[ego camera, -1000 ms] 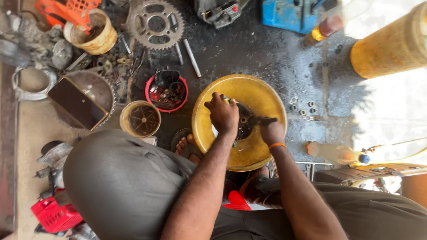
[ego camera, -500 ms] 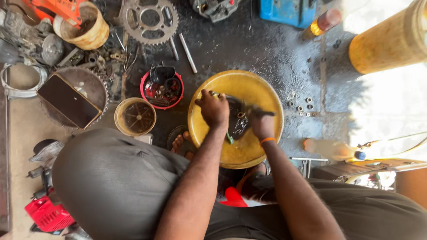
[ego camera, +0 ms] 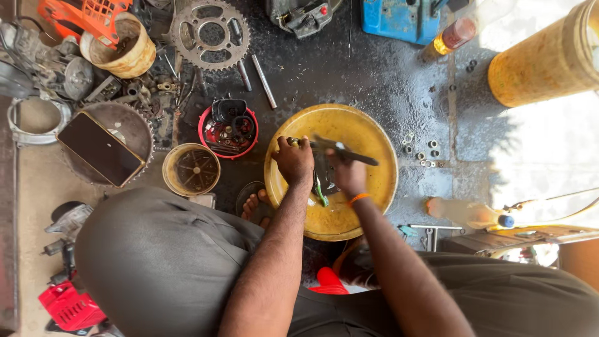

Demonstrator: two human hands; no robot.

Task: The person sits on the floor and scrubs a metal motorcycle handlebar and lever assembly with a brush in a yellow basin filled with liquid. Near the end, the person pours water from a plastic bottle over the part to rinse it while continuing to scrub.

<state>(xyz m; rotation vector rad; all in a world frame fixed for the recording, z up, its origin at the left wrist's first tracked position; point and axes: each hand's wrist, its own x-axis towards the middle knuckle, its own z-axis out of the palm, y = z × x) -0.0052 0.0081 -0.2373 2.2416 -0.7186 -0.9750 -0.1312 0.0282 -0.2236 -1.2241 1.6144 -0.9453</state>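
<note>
A round yellow basin sits on the oily dark floor between my knees. Both my hands are over it. My left hand is closed around one end of a long dark metal part that lies across the basin. My right hand, with an orange band at the wrist, grips the same part near its middle. A green-handled brush lies in the basin under my hands. What sits directly beneath the hands is hidden.
Left of the basin stand a red bowl of small parts and a round tin. A large sprocket, loose bolts, a blue box, a big yellow drum and scattered nuts lie around. A plastic bottle lies at right.
My hands have shifted slightly within the basin and the dark part now lies more level across it. The camera has drifted a little.
</note>
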